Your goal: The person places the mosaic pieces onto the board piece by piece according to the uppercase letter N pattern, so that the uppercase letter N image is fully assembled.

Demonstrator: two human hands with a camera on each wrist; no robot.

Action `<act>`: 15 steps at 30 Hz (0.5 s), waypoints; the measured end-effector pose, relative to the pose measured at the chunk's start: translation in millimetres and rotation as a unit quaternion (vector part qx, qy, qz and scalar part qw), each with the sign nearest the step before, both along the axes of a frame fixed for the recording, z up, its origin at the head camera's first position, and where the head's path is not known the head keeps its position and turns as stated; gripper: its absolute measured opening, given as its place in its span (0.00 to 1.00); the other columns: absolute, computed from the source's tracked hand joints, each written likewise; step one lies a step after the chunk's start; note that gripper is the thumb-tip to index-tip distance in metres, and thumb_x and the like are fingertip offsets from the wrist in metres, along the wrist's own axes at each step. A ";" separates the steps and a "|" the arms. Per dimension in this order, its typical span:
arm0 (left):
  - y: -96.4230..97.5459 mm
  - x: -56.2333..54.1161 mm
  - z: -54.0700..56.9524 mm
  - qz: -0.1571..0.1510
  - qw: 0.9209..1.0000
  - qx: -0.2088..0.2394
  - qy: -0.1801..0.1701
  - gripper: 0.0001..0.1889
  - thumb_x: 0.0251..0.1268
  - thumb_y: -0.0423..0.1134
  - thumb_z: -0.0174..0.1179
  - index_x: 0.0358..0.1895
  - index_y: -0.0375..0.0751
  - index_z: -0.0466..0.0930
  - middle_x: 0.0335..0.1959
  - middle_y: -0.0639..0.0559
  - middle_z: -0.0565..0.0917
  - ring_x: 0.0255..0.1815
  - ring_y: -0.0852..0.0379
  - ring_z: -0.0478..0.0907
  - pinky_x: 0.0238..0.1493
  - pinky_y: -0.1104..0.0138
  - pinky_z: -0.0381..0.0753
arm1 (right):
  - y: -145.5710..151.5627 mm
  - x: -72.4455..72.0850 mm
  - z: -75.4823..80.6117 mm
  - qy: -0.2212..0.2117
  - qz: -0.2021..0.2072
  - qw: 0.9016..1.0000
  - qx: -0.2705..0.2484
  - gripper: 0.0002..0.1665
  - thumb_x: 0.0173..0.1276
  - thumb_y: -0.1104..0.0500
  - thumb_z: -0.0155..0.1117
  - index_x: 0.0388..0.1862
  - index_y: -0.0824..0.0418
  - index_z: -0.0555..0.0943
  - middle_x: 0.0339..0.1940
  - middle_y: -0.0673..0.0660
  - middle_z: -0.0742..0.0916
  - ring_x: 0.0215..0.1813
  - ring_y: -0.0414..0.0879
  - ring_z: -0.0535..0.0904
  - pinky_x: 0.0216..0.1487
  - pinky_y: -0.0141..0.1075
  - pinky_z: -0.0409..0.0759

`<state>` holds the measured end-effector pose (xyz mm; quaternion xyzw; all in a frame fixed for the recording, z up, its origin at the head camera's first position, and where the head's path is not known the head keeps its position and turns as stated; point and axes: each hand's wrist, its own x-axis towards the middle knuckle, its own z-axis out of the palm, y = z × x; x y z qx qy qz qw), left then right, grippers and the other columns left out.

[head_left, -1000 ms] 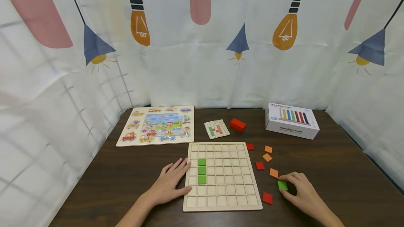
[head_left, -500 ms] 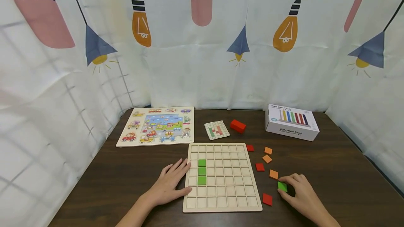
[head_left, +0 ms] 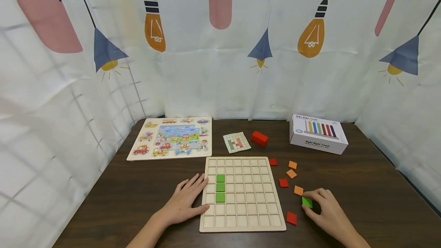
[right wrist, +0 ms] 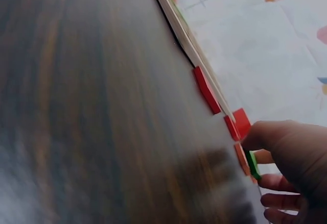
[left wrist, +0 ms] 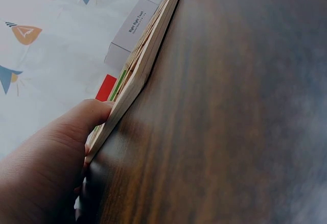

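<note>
My right hand (head_left: pixel 327 211) pinches a green square tile (head_left: pixel 307 202) between thumb and fingers, close over the table at the right. In the right wrist view the same green tile (right wrist: pixel 253 164) stands tilted between the fingertips. My left hand (head_left: pixel 184 202) lies with spread, straight fingers, thumb and fingertips on the left edge of a wooden grid board (head_left: pixel 242 220). Three green tiles (head_left: pixel 220 187) sit in a column in the board's second column of cells. The left wrist view has the left thumb (left wrist: pixel 92 113) over the edge of the board (left wrist: pixel 135 83).
Right of the board lie red tiles (head_left: pixel 291 218) and orange tiles (head_left: pixel 298 190). Behind it are a small pattern card (head_left: pixel 237 142), a red block (head_left: pixel 260 137) and a white box (head_left: pixel 319 133). A vehicle picture puzzle (head_left: pixel 170 137) lies at the back left, before a printed curtain (head_left: pixel 220 75).
The right hand and the green tile in it have shifted very slightly left. My left hand stays at the board's edge, and the other tiles lie as before.
</note>
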<state>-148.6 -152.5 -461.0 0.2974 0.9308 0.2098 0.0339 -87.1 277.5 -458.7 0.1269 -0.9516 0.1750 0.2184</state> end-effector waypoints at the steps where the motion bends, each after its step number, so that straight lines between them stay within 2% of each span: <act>1: 0.0 0.0 -0.3 0.000 1.000 0.000 0.001 0.41 0.60 0.67 0.45 0.72 0.49 0.50 0.72 0.51 0.51 0.72 0.52 0.44 0.62 0.49 0.43 | -0.9 -0.3 0.4 -0.002 -0.001 1.000 -0.001 0.17 0.41 0.61 0.76 0.34 0.53 0.83 0.31 0.44 0.76 0.34 0.39 0.66 0.29 0.34 0.67; 8: -0.3 -0.7 -1.4 0.001 1.000 0.001 -0.002 0.41 0.60 0.67 0.45 0.72 0.49 0.50 0.72 0.51 0.51 0.72 0.52 0.43 0.62 0.49 0.42 | -8.6 -2.6 4.1 -0.019 -0.009 1.000 -0.002 0.17 0.45 0.60 0.75 0.36 0.52 0.84 0.31 0.44 0.75 0.34 0.39 0.66 0.29 0.34 0.67; 15: -0.5 -0.3 -1.4 -0.001 1.000 0.004 0.002 0.41 0.60 0.67 0.45 0.72 0.48 0.51 0.72 0.51 0.51 0.72 0.52 0.44 0.63 0.49 0.43 | -16.4 -6.5 5.6 0.012 0.020 1.000 -0.006 0.18 0.44 0.61 0.76 0.36 0.52 0.84 0.32 0.42 0.74 0.35 0.38 0.65 0.30 0.33 0.66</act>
